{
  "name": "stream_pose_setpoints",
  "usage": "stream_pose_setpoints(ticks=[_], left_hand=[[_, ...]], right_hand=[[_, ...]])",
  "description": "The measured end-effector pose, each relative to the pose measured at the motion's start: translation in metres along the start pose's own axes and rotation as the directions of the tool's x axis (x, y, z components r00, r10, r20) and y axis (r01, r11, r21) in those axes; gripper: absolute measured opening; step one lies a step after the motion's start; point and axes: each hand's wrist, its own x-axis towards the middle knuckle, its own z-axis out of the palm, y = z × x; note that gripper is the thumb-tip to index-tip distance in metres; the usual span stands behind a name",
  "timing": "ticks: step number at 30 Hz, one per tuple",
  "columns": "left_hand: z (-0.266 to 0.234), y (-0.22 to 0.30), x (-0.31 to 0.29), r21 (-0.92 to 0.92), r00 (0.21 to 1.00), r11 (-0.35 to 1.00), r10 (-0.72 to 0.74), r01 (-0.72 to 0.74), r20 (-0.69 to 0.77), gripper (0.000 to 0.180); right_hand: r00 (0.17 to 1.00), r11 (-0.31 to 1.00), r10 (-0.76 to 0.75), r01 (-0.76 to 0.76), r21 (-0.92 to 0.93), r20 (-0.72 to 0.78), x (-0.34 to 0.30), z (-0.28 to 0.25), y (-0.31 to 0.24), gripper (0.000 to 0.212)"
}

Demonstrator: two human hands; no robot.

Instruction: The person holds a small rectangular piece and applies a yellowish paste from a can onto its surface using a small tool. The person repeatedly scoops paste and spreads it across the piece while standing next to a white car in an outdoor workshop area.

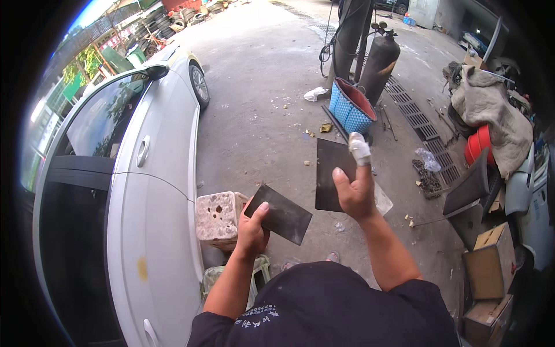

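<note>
My left hand (253, 228) grips a small dark rectangular sheet (283, 211), thumb on top and fingers underneath. It looks like sandpaper, but I cannot be sure. In my right hand (357, 194) is a larger dark sheet (329, 173) of the same look, held upright beneath the thumb. White wrapping (359, 149) covers one finger of that hand. A pale rounded corner (383, 200) shows beyond the right wrist; what it belongs to is hidden. The two sheets are apart. On my left stands a white car (147, 202) with a yellowish patch (143, 269) on its side.
A speckled stool (217, 215) stands between me and the car, with a pale green plastic stool (263, 269) nearer. Ahead are a blue woven bag (351, 113) and a gas cylinder (380, 63). Cardboard boxes (490, 266) and car parts line the right, beside a drain grate (419, 118).
</note>
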Motion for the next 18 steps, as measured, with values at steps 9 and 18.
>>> stream_pose_setpoints(ticks=[9, 18], left_hand=[[-0.009, 0.02, 0.004, -0.064, 0.958, 0.956, -0.284, 0.287, 0.047, 0.029], [-0.018, 0.039, 0.014, -0.013, 0.994, 0.995, -0.103, 0.102, -0.046, 0.032]], right_hand=[[0.967, 0.966, -0.254, 0.255, -0.052, 0.026, -0.019, 0.034, -0.023, 0.054], [0.834, 0.966, -0.183, 0.252, -0.063, 0.521, -0.063, 0.003, -0.015, 0.059]])
